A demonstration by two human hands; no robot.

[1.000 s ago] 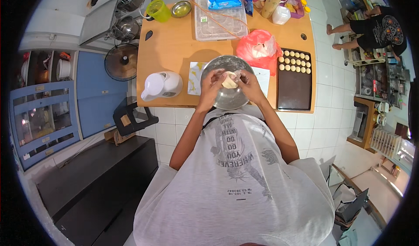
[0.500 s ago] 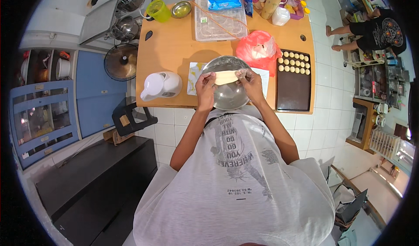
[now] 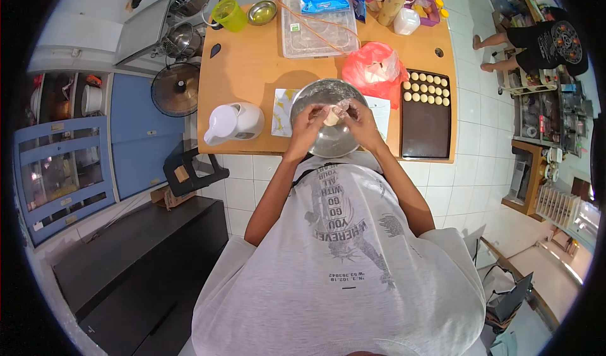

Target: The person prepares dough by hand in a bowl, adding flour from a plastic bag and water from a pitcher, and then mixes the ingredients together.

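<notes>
My left hand (image 3: 306, 125) and my right hand (image 3: 358, 121) are close together over a metal mixing bowl (image 3: 327, 145), fingers closed on a small piece of pale dough (image 3: 330, 117). Under the bowl lies a pale patterned sheet (image 3: 281, 110) on the wooden table (image 3: 240, 59). At the bowl's upper right is a pink plastic bag (image 3: 372, 65). A dark baking tray (image 3: 425, 127) to the right holds several small pale rounds (image 3: 427, 89) in rows at its far end. A white jug-like appliance (image 3: 233, 122) stands at the left.
At the back are a green cup (image 3: 229, 15), a small metal dish (image 3: 261, 13), a clear lidded box (image 3: 319, 37), a tissue pack, a paper roll and bottles. A fan (image 3: 173, 91) stands left of the table. Another person (image 3: 543, 47) stands at shelves on the right.
Half a second ago the dough was stretched into a wide band between my hands. Now it is bunched small, with my fingertips drawn back together over the bowl.
</notes>
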